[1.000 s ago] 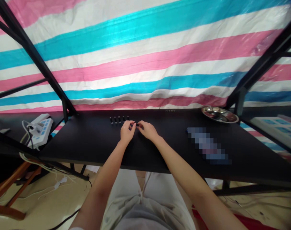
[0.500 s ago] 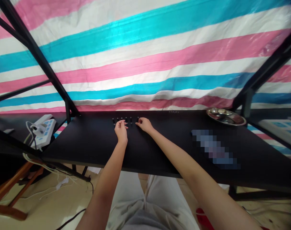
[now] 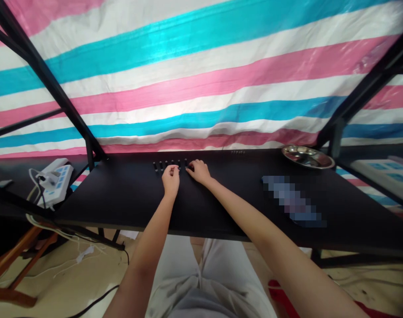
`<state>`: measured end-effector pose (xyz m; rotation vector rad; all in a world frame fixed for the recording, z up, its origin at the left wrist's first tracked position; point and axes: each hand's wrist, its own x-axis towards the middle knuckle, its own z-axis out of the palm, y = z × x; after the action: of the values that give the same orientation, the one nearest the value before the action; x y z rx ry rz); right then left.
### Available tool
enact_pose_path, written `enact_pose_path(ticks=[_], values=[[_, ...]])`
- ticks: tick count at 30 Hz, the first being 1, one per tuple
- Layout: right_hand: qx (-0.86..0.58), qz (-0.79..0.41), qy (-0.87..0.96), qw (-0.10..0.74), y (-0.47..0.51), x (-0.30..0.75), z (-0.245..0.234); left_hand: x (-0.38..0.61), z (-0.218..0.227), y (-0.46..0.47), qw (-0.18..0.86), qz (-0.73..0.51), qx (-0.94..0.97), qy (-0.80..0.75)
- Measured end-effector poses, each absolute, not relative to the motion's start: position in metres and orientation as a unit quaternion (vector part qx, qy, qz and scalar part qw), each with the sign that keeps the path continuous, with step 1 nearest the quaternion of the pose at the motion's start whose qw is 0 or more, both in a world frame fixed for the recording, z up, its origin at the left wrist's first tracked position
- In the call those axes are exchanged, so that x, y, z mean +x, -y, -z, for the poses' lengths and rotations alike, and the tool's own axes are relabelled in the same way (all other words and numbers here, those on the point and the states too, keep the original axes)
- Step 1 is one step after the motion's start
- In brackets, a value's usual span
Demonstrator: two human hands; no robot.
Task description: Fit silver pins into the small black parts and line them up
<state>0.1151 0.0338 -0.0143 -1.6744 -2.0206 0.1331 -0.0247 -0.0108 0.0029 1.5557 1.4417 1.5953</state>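
A row of small black cylinders (image 3: 161, 166) on a black table (image 3: 122, 196); the left hand (image 3: 171, 177), pinched, partly blocks it; the right hand (image 3: 199, 171) curls at its right end; whether they hold anything, unclear. Right of the row: shiny metal dish (image 3: 308, 158), blurred blue object (image 3: 292, 201).
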Motion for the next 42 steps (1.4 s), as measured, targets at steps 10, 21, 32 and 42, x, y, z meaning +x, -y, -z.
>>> enact_pose_path(ticks=[10,21,32,42], values=[[-0.645,-0.021,0.737,0.201,0.025,0.154,0.023,-0.011,0.026,0.016,0.086,-0.256,0.836,-0.477],[-0.654,-0.06,0.744,0.125,0.035,0.154,0.021,-0.006,0.002,0.033,0.056,-0.062,0.845,-0.528],[-0.651,-0.061,0.744,0.135,0.035,0.154,0.018,-0.006,0.003,0.031,0.06,-0.073,0.845,-0.526],[-0.65,-0.058,0.744,0.144,0.033,0.156,0.019,-0.006,0.004,0.029,0.071,-0.079,0.843,-0.527]])
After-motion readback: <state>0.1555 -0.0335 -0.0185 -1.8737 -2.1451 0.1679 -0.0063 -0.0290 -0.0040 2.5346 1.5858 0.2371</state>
